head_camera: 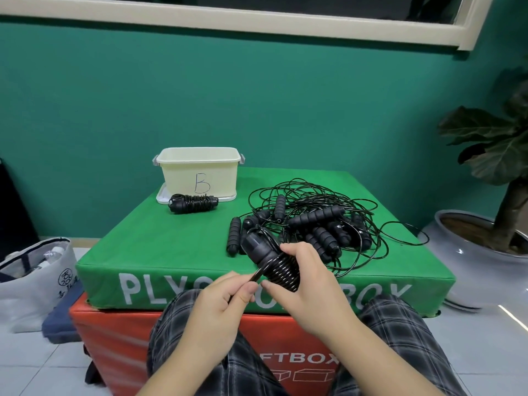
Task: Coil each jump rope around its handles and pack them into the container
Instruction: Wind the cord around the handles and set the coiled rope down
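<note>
My right hand (310,284) grips a pair of black jump-rope handles (263,251) with black cord wound in tight turns around them. My left hand (225,298) pinches the free stretch of that cord just below the handles. A finished coiled rope (193,203) lies on the green box in front of the cream container (200,172) marked "B", which stands open on its lid at the back left. A tangled pile of several black ropes and foam handles (317,221) lies at the right of the box top.
The green plyo box (160,244) sits on an orange soft box (120,338). A grey bag (34,278) lies on the floor at the left. A potted plant (491,218) stands at the right. My knees in checked trousers are below the hands.
</note>
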`<state>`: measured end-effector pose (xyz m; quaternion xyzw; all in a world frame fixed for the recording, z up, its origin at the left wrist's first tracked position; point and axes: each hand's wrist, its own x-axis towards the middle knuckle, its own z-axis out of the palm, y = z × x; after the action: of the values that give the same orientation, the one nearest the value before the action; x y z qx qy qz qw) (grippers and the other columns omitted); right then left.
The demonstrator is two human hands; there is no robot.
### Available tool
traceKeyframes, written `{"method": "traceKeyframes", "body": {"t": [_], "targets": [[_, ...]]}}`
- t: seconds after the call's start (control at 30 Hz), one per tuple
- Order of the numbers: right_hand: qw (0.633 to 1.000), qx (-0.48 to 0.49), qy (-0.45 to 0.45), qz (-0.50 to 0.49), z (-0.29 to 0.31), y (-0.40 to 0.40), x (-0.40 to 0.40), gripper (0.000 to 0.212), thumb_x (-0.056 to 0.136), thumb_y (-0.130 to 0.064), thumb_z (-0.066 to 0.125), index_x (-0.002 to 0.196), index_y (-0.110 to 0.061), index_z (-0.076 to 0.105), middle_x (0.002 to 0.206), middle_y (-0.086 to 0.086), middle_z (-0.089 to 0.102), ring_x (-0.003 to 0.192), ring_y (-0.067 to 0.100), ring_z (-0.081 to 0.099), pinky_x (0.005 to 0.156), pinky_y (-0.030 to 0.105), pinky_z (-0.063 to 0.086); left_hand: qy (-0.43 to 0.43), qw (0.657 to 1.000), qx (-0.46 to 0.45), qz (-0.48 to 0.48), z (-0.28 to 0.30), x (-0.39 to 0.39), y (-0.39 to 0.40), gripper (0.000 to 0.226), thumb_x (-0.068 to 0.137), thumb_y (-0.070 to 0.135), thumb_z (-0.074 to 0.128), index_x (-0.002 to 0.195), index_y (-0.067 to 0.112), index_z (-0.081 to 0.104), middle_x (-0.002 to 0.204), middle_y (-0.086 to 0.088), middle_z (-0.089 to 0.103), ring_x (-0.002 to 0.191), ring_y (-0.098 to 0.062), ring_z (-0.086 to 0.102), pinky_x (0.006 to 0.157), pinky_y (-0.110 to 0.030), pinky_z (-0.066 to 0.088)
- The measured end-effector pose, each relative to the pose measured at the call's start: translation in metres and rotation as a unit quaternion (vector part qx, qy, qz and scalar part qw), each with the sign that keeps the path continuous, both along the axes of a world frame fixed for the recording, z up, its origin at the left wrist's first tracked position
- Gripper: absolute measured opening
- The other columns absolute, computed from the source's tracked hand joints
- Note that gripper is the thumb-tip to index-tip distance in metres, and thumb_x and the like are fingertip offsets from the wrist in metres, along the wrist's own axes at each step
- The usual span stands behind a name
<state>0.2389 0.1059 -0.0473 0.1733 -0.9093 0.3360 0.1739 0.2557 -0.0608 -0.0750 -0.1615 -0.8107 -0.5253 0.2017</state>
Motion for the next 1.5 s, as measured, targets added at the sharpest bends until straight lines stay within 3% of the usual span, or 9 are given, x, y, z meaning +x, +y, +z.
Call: {"method": "traceKeyframes", "body": {"t": [0.17, 0.3, 0.4, 0.5, 0.73, 0.9, 1.03, 1.27, 1.5], "targets": [[0.998, -0.035, -0.042, 0.01, 0.001, 0.004, 0.0, 0.054, 0.079, -0.044, 0.071, 0.124, -0.03, 0.044, 0.115, -0.016, 0.051, 0.105, 0.004, 0.051, 0.087, 0.023, 0.041, -0.05, 0.998, 0.03, -0.038, 0.0, -0.001, -0.006, 0.024, 0.096, 0.024, 0.051, 0.094, 0.043, 0.066, 0.069, 0.012, 0.059, 0.051, 0.0, 0.048, 0.054, -0.01, 0.037], [0.988, -0.104, -0.103, 0.044, 0.004, 0.004, 0.0, 0.051, 0.078, -0.039, 0.074, 0.12, -0.041, 0.046, 0.107, -0.021, 0.059, 0.097, -0.003, 0.056, 0.087, 0.024, 0.047, -0.126, 0.989, 0.064, -0.037, -0.001, -0.006, -0.012, 0.027, 0.096, 0.021, 0.048, 0.077, 0.029, 0.065, 0.057, 0.006, 0.055, 0.043, -0.005, 0.04, 0.047, -0.019, 0.034], [0.969, -0.169, -0.147, 0.103, 0.008, 0.0, 0.004, 0.048, 0.078, -0.028, 0.075, 0.116, -0.043, 0.049, 0.111, -0.021, 0.061, 0.1, -0.007, 0.057, 0.085, 0.012, 0.044, -0.13, 0.986, 0.1, -0.028, -0.001, -0.009, -0.012, 0.027, 0.089, 0.048, 0.052, 0.083, 0.024, 0.061, 0.051, 0.009, 0.05, 0.046, -0.001, 0.039, 0.051, -0.025, 0.032], [0.949, -0.214, -0.173, 0.157, 0.01, -0.002, 0.006, 0.052, 0.07, -0.037, 0.071, 0.118, -0.038, 0.053, 0.109, -0.012, 0.066, 0.099, -0.003, 0.062, 0.083, 0.012, 0.045, -0.115, 0.984, 0.129, -0.034, -0.001, -0.01, -0.011, 0.076, 0.057, 0.089, 0.049, 0.099, 0.026, 0.058, 0.055, 0.017, 0.054, 0.048, 0.001, 0.043, 0.049, -0.016, 0.033], [0.937, -0.241, -0.189, 0.167, 0.0, -0.006, 0.003, 0.045, 0.071, -0.048, 0.066, 0.112, -0.05, 0.046, 0.109, -0.011, 0.065, 0.089, 0.002, 0.064, 0.08, 0.024, 0.048, -0.094, 0.993, 0.073, -0.001, -0.003, -0.008, -0.011, 0.088, 0.056, 0.096, 0.033, 0.078, 0.019, 0.067, 0.058, 0.01, 0.062, 0.052, 0.001, 0.053, 0.05, -0.012, 0.038], [0.984, -0.136, 0.0, 0.116, -0.003, -0.01, -0.001, 0.038, 0.086, -0.027, 0.054, 0.117, -0.05, 0.055, 0.122, -0.034, 0.048, 0.117, -0.009, 0.046, 0.094, 0.006, 0.033, -0.092, 0.993, 0.02, 0.077, -0.005, -0.007, -0.012, 0.049, 0.082, 0.06, 0.042, 0.056, 0.022, 0.059, 0.065, 0.006, 0.064, 0.064, -0.004, 0.056, 0.057, -0.02, 0.038], [0.991, -0.095, 0.013, 0.09, -0.013, -0.008, -0.003, 0.039, 0.093, -0.034, 0.044, 0.131, -0.042, 0.052, 0.135, -0.032, 0.041, 0.126, -0.018, 0.035, 0.103, 0.006, 0.027, -0.046, 0.996, -0.004, 0.078, 0.0, -0.004, -0.013, 0.036, 0.091, 0.027, 0.054, 0.055, 0.021, 0.057, 0.063, 0.007, 0.06, 0.064, -0.005, 0.055, 0.058, -0.012, 0.036], [0.993, 0.115, 0.012, 0.035, -0.003, -0.008, -0.002, 0.094, 0.073, -0.067, 0.053, 0.151, -0.03, 0.018, 0.146, -0.022, 0.027, 0.132, 0.002, 0.029, 0.105, 0.017, 0.027, -0.031, 0.998, -0.026, 0.041, -0.002, 0.0, -0.007, 0.034, 0.091, 0.029, 0.051, 0.058, 0.025, 0.058, 0.068, 0.008, 0.057, 0.061, -0.008, 0.054, 0.058, -0.014, 0.039], [0.996, 0.092, -0.016, 0.004, -0.003, -0.004, -0.007, 0.085, 0.083, -0.053, 0.062, 0.151, -0.025, 0.02, 0.138, -0.011, 0.04, 0.129, 0.008, 0.036, 0.101, 0.023, 0.033, -0.083, 0.996, 0.036, -0.027, -0.006, -0.002, -0.002, 0.031, 0.095, 0.026, 0.05, 0.073, 0.038, 0.067, 0.074, 0.009, 0.062, 0.063, -0.009, 0.059, 0.062, -0.018, 0.047]]}}
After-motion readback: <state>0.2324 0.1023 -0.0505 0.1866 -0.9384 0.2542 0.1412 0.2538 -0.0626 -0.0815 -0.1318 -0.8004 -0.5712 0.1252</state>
